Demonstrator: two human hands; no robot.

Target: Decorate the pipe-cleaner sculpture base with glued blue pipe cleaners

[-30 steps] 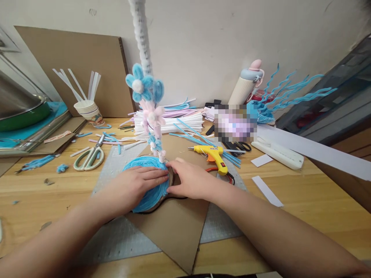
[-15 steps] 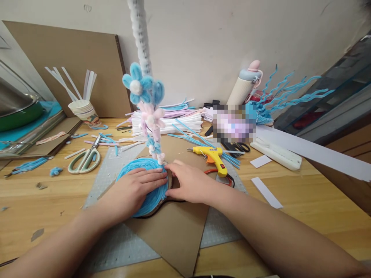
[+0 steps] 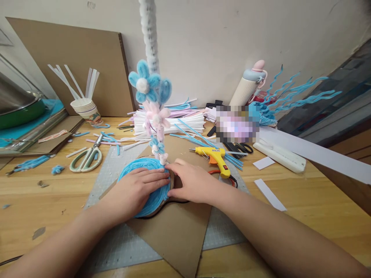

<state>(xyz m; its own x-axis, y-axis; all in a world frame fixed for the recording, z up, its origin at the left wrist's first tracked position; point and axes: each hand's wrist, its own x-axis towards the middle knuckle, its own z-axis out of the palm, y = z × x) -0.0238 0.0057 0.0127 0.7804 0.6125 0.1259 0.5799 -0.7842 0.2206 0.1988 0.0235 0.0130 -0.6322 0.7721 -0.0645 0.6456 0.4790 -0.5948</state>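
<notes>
A round base [image 3: 153, 204] coiled with blue pipe cleaners lies on a sheet of cardboard [image 3: 174, 235]. My left hand [image 3: 142, 189] rests flat across its top, fingers stretched out side by side. At the base's right edge, my right hand [image 3: 188, 181] grips the rim between thumb and fingers; part of that edge is hidden by the hand. From the back of the base rises a white fuzzy stem [image 3: 149, 38]. A blue pipe-cleaner flower [image 3: 142, 84], a pink flower [image 3: 158, 117] and a smaller blue flower [image 3: 156, 146] run down along it.
Right of my hands lies a yellow glue gun [image 3: 213, 156]. Green-handled scissors [image 3: 87, 159] are at the left, before paper cups [image 3: 87, 110] holding strips. Pipe-cleaner bundles [image 3: 171, 125] lie behind, with a bottle [image 3: 247, 85] at the back right. A grey cutting mat [image 3: 124, 247] lies underneath.
The whole view has shifted slightly, so things appear a little farther right. Both hands keep their places on the blue base.
</notes>
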